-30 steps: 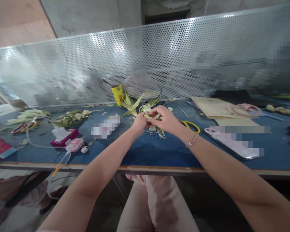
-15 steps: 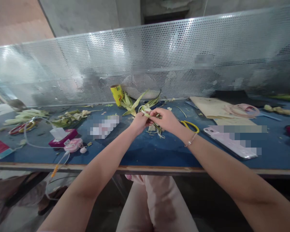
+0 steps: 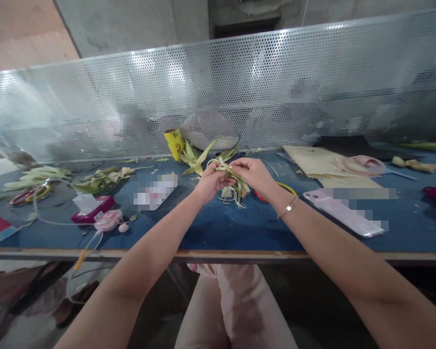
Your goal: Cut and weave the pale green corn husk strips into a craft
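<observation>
"Several green husk strips [image 3: 223,167], right?"

"Yes, pinched narrowly in my fingers, just above the blue bench [image 3: 207,232]. My left hand [image 3: 211,183] curls round one side; my right hand [image 3: 250,172] grips close beside it."

"What's near them?"

"Loose trimmings [image 3: 236,196] lie around and below my fingers. Broad leaves [image 3: 192,159] sit just beyond my left hand, beside a leaning yellow tube [image 3: 173,144]. Yellow and red handles [image 3: 288,188] show around my right wrist, partly hidden."

"And farther out?"

"Left, a magenta box [image 3: 94,214] beside a pink case [image 3: 108,221], then more scissors [image 3: 39,190] near pale husks [image 3: 39,175]. Right, a pale pink phone [image 3: 341,211], with brown paper [image 3: 310,160] and a pink ring [image 3: 361,165] behind it. A perforated metal screen [image 3: 240,72] spans the back."
</observation>
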Available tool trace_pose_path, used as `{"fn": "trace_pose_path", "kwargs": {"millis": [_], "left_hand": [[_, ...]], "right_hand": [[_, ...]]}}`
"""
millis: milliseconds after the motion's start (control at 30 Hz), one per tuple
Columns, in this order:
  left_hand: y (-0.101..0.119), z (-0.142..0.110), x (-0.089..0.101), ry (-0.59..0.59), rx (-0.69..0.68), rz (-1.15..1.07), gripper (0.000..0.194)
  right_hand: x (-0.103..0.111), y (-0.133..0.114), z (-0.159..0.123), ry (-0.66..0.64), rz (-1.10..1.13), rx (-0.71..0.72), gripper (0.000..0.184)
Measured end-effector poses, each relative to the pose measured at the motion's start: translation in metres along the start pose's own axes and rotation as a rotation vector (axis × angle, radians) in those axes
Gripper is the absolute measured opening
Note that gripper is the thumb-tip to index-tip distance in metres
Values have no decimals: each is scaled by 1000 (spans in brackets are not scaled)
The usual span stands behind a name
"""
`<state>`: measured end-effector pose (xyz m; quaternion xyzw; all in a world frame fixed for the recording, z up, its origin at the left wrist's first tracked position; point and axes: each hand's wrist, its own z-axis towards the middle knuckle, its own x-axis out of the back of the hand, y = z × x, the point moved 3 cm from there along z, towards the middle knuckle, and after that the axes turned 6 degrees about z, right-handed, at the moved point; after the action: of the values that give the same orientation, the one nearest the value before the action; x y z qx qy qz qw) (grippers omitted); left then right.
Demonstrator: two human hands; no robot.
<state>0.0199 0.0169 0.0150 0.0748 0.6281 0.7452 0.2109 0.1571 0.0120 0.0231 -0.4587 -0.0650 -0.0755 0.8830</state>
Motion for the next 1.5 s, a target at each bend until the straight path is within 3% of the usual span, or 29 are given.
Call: {"fn": "trace_pose_path", "kwargs": {"millis": [233, 600, 867, 1100, 1500], "left_hand": [[-2, 2, 1, -78, 17, -40, 12], [-5, 7, 8, 78, -118, 52, 26], [-3, 4, 5, 19, -156, 65, 22], [-7, 5, 5, -6, -108, -5, 19], [-7, 4, -1, 81, -152, 159, 14]], "right_hand": [[4, 2, 2, 10, 26, 5, 17], [-1, 0, 0, -21, 103, 57, 13], [-1, 1, 0, 32, 118, 48, 9], [-5, 10, 3, 73, 209, 28, 22], [-9, 5, 1, 67, 149, 80, 16]]}}
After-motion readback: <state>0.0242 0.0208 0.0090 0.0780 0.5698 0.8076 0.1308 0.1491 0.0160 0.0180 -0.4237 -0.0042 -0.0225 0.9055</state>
